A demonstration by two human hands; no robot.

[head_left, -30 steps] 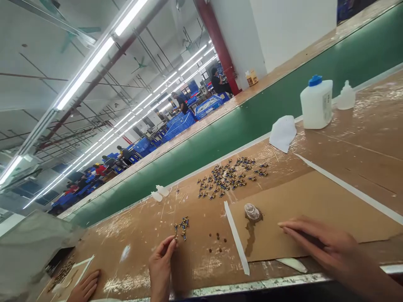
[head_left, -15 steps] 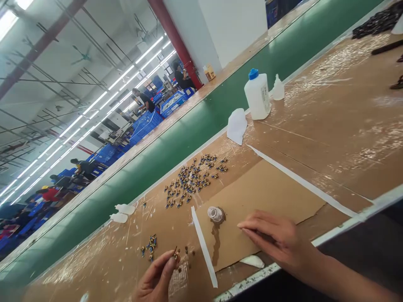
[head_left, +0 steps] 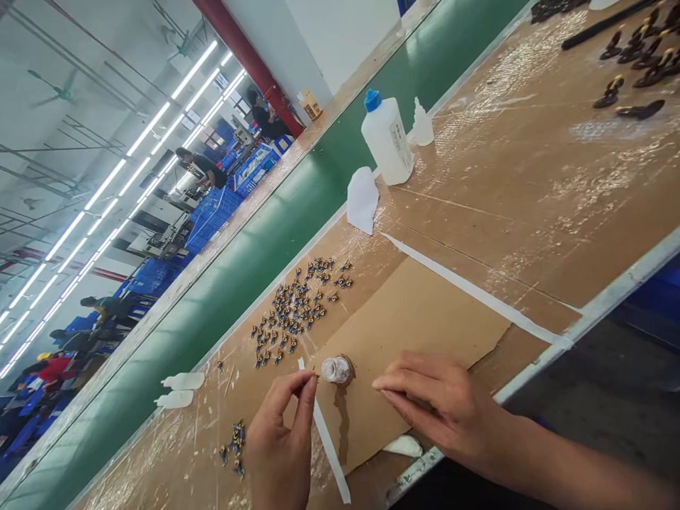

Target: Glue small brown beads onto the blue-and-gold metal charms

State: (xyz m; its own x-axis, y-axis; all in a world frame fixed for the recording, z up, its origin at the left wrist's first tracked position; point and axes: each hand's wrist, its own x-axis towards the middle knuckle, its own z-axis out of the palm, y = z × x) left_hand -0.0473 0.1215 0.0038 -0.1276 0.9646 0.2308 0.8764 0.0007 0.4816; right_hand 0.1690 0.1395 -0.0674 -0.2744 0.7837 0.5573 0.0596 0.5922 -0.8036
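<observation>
My left hand is pinching a tiny piece between thumb and forefinger, most of it being hidden by my fingertips; I am holding it just left of a small clear container, which is standing on the cardboard sheet with a dark wet streak running from it towards me; my right hand is hovering over the cardboard to the right of the container, its thumb and forefinger tips drawing close together, and I cannot tell whether they are gripping anything; a large scatter of small blue-and-yellow parts is lying on the desk beyond my left hand, and a smaller cluster of the same parts is lying to its left; farther off, a white blue-capped jug is standing between a white paper scrap and a small dropper bottle
</observation>
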